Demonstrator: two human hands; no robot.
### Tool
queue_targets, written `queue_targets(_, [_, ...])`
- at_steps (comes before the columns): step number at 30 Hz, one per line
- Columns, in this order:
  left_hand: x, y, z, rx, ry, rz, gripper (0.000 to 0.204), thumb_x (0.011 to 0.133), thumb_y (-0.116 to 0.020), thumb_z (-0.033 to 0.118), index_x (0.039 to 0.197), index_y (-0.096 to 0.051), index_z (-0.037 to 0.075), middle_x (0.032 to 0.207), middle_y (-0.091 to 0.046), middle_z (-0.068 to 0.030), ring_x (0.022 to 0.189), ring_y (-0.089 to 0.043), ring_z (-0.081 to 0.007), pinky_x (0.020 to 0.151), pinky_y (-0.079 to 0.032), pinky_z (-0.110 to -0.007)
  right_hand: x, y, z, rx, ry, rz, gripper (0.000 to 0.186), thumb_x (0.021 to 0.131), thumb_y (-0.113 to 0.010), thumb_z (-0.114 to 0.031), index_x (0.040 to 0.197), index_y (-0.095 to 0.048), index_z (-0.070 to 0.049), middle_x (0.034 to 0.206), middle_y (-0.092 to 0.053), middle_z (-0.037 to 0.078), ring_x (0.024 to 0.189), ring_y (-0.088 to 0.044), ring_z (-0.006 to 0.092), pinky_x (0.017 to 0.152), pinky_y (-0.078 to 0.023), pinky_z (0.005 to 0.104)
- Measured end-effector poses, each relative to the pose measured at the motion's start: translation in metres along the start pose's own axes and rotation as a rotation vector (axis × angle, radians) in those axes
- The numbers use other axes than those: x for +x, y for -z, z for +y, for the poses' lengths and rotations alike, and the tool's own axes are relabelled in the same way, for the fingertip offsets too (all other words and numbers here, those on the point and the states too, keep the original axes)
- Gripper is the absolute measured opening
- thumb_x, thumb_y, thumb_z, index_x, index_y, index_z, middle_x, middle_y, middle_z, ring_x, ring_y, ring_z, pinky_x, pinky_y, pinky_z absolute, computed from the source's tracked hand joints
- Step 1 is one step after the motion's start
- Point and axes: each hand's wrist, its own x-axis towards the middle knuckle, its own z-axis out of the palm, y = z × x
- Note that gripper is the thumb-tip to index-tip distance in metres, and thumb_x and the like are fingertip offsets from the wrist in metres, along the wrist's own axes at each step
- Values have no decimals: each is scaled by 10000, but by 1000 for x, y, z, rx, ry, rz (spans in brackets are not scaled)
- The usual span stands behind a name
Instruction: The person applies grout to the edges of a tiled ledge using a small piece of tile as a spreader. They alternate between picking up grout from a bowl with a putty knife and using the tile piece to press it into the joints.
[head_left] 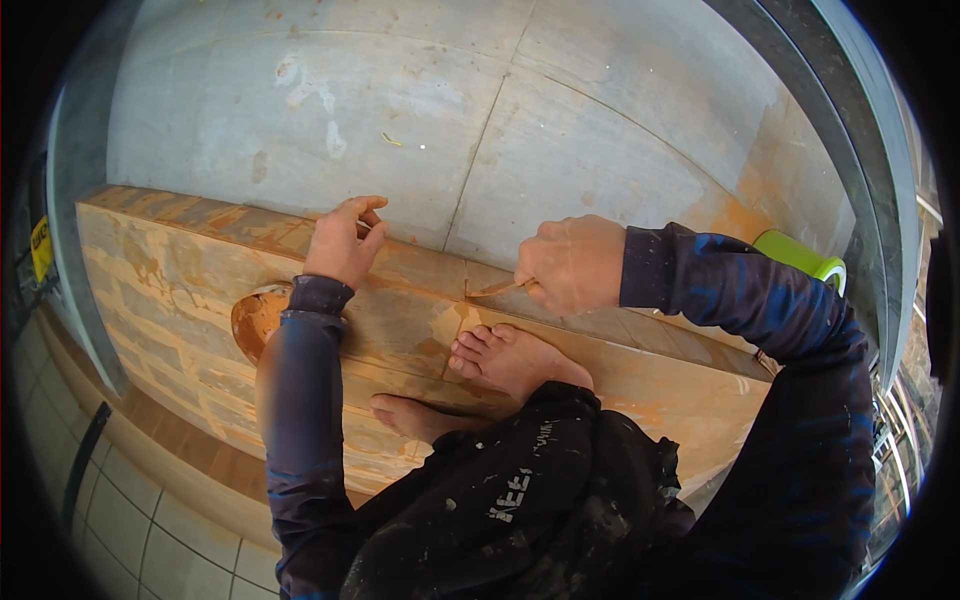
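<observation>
The right hand (pixel 572 265) gripped a thin tool (pixel 492 290), its tip at the edge of the step (pixel 400 325); it looked light, fairly stiff, best pinched away from the tip. The left hand (pixel 342 243) was loosely curled, apparently empty.

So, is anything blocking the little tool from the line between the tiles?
Nothing visible: the right hand holds the thin tool with its tip seemingly at the tile seam. A bare foot is close by, but not between them.
</observation>
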Motion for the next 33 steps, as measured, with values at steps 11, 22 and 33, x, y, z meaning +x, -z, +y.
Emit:
queue_targets(11, [-9,4,-8,50,34,11,336,906,-675,39,1241,-649,21,857,-658,-58,704,-659,-153,654,-556,-299,-12,-20,9,-59,14,-1,277,860,-573,-197,1083,-727,-137,758,-665,195,764,-649,420,685,-528,495])
queue_targets(22, [-12,9,3,39,42,31,353,907,-678,41,1257,-641,19,899,-661,-69,727,-663,-156,682,-560,-299,-5,-74,101,177,323,128,317,949,-585,-239,1243,-698,-200,837,-705,152,764,-652,355,631,-492,450])
queue_targets(33, [-13,5,8,92,13,29,356,915,-679,44,1268,-638,27,903,-664,-69,743,-679,-158,672,-570,-303,7,-69,99,69,311,79,349,962,-606,-252,1299,-670,-190,915,-724,140,790,-663,343,661,-507,432])
